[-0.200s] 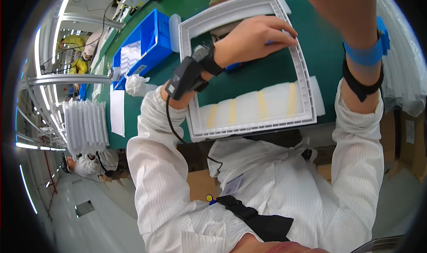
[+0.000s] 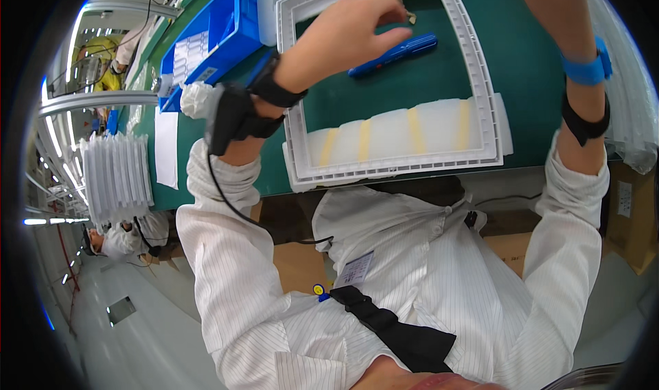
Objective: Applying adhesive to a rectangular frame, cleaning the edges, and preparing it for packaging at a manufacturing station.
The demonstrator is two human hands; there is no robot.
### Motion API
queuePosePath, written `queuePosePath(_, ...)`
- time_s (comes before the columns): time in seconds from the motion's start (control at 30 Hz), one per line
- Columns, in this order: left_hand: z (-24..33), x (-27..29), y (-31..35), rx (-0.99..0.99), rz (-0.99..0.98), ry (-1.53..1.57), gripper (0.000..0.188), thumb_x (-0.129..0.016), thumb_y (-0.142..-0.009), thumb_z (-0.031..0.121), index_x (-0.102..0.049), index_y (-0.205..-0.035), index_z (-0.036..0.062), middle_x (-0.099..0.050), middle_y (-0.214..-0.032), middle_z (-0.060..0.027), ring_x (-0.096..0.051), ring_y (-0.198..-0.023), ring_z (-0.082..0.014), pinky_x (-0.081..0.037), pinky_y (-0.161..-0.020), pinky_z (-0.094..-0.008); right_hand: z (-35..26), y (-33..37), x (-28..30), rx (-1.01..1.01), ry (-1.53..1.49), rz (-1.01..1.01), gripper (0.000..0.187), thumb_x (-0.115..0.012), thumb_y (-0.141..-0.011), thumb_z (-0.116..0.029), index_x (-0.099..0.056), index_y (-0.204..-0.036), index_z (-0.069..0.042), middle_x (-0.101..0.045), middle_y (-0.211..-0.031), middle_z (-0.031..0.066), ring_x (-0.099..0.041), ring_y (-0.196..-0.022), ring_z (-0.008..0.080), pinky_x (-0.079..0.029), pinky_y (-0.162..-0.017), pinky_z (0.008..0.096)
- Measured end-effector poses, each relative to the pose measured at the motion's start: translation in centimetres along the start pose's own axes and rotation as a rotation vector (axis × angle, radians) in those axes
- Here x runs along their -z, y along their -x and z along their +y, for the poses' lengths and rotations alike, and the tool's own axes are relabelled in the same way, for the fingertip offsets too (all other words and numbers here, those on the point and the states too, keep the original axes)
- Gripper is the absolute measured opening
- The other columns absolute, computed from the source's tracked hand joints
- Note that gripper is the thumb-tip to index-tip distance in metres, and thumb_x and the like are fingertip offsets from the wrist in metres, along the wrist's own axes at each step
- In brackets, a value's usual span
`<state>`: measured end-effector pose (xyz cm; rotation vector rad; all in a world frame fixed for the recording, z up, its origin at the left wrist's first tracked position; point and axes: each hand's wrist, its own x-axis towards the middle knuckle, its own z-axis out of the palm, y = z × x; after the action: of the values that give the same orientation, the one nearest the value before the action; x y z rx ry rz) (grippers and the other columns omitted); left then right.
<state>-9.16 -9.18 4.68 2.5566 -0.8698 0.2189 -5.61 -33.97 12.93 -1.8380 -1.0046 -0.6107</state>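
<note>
Green counter (image 2: 528,81) under us, and our left hand (image 2: 343,37) has slid further across the white frame (image 2: 395,163), fingers pinched shut on a tiny part (image 2: 410,17) above the blue pen (image 2: 392,54), while our right hand's grip is out of view.

Left hand (image 2: 343,37) (pinching) over white frame (image 2: 480,102)

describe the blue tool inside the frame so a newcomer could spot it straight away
Start at the big white rectangular frame lying on the green table. Inside its opening, on the bare green surface just right of the left hand, lies the blue pen-shaped tool. It is the only slim dark-blue object there, unlike the pale padded strip below it.
</note>
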Motion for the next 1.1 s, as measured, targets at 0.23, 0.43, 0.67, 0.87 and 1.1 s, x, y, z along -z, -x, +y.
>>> queuePosePath(0.23,-2.2,-1.5,5.2,0.132,-0.258,-0.237,0.037,-0.072,-0.082,0.028,-0.062,-0.106,0.0017,-0.067,-0.099,-0.0165,-0.064,-0.09,-0.032,-0.052,-0.078,-0.0374,7.0,9.9,0.3,0.008,0.045,-0.262,0.013,-0.059,-0.09,-0.001,-0.065,-0.102,-0.002,-0.066,-0.093,0.0119,-0.065,-0.082,0.0209,-0.05,-0.074,0.0288)
queuePosePath(0.43,-2.5,-0.2,4.4,0.267,-0.24,-0.047,0.028,-0.07,-0.084,0.02,-0.065,-0.104,0.0007,-0.068,-0.093,-0.0152,-0.066,-0.085,-0.0277,-0.052,-0.076,-0.0342,5.0,15.8,1.8,-0.147,0.29,-0.529,0.016,-0.063,-0.083,0.0,-0.064,-0.099,-0.002,-0.065,-0.111,0.0129,-0.059,-0.109,0.0315,-0.043,-0.1,0.0405)
queuePosePath(0.67,3.8,3.4,6.2,0.302,-0.101,1.011,0.029,-0.066,-0.092,0.015,-0.06,-0.112,-0.0048,-0.065,-0.097,-0.0059,-0.063,-0.083,-0.0112,-0.053,-0.075,-0.0251,1.1,16.3,1.8,-0.393,0.271,-0.418,0.02,-0.058,-0.09,-0.005,-0.065,-0.109,-0.003,-0.062,-0.125,0.0114,-0.055,-0.123,0.0278,-0.039,-0.107,0.0406)
queuePosePath(0.87,9.7,3.3,7.8,0.219,-0.131,0.981,0.027,-0.07,-0.088,0.01,-0.062,-0.108,-0.0054,-0.066,-0.092,-0.0061,-0.062,-0.083,-0.0088,-0.054,-0.071,-0.0233,-8.3,11.4,-2.5,-0.608,-0.57,-0.074,0.042,-0.05,-0.1,-0.025,-0.049,-0.131,0.003,-0.062,-0.12,0.0146,-0.059,-0.113,0.0215,-0.046,-0.099,0.0355)
queuePosePath(1.1,10.7,2.7,8.2,0.192,-0.115,1.053,0.029,-0.069,-0.088,0.011,-0.063,-0.111,-0.0054,-0.067,-0.097,-0.0072,-0.063,-0.085,-0.009,-0.055,-0.071,-0.0233,-11.4,10.9,-2.3,-0.812,-0.664,-0.232,0.043,-0.058,-0.092,-0.014,-0.047,-0.131,0.0,-0.063,-0.116,0.0136,-0.061,-0.093,0.0149,-0.048,-0.074,0.0268)
